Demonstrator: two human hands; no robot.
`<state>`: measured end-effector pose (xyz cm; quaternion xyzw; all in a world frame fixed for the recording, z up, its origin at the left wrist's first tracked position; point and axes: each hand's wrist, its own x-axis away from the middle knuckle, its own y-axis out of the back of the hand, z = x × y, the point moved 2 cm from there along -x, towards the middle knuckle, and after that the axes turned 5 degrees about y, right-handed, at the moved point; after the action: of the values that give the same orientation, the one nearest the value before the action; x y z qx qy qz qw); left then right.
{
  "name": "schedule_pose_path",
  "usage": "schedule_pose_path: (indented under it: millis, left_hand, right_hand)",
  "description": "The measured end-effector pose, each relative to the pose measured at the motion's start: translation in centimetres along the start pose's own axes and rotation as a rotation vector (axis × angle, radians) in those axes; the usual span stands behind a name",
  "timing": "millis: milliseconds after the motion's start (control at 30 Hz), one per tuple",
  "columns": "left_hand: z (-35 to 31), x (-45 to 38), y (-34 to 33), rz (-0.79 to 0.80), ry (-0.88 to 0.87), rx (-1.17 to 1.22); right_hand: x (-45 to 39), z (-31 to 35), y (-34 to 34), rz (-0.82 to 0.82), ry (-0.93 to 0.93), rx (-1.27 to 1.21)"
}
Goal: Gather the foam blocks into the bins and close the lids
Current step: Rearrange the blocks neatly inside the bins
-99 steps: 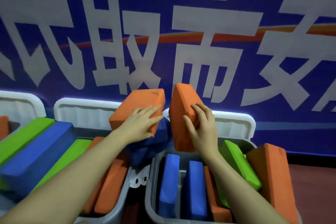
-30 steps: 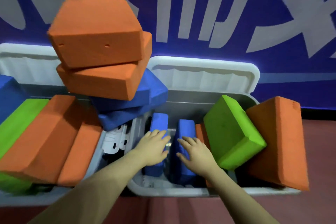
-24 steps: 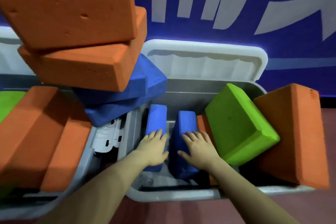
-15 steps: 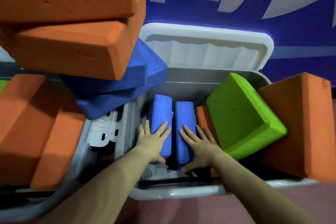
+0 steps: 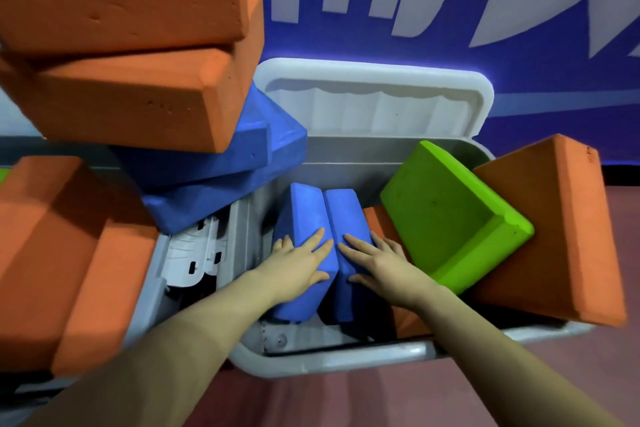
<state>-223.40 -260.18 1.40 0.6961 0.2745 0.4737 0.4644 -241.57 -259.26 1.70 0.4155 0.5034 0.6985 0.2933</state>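
Inside the grey bin (image 5: 346, 362), two blue blocks (image 5: 304, 236) stand on edge, side by side and touching, long axes running from the near wall toward the far wall. Left hand (image 5: 298, 265) lies flat on the left block with fingers straight and spread, gripping nothing. Right hand (image 5: 381, 263) lies likewise on the right block, fingers straight, thumb against the near end; no grasp seen. Right of the blue pair, still within the bin, an orange block (image 5: 375, 222) is mostly hidden. A green block (image 5: 446, 215) leans tilted over it, low corner pointing right. A large orange block (image 5: 557, 236) rests tilted across the bin's right rim, partly outside. The bin's white lid (image 5: 377, 97) stands open behind its far wall. Left of the bin, a second container (image 5: 157, 291) holds orange blocks (image 5: 59, 253); its contents are only partly visible. Above these, two stacked blue blocks (image 5: 221, 184) overhang the grey bin's left wall and carry two orange blocks (image 5: 131, 97).
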Motion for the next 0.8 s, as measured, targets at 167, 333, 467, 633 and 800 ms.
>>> schedule_pose_path:
  millis: [167, 333, 467, 633, 800]
  left_hand:
    - [0.5, 1.1, 1.7, -0.19, -0.055, 0.104]
    - [1.1, 2.3, 2.6, -0.498, -0.083, 0.18]
    - [1.0, 1.8, 2.8, -0.59, 0.077, -0.021]
    - [0.8, 1.8, 2.4, -0.381, 0.098, -0.004]
    - [0.7, 1.7, 2.4, -0.43, 0.062, -0.191]
  right_hand:
    - [0.2, 0.0, 1.2, -0.278, 0.076, -0.298]
    - [0.4, 0.8, 2.3, -0.457, 0.085, -0.25]
    - [-1.1, 1.7, 2.7, -0.608, -0.029, 0.016]
    - [-1.6, 1.9, 2.6, -0.821, -0.148, 0.147]
    - [-0.8, 2.1, 2.1, -0.866, -0.169, 0.083]
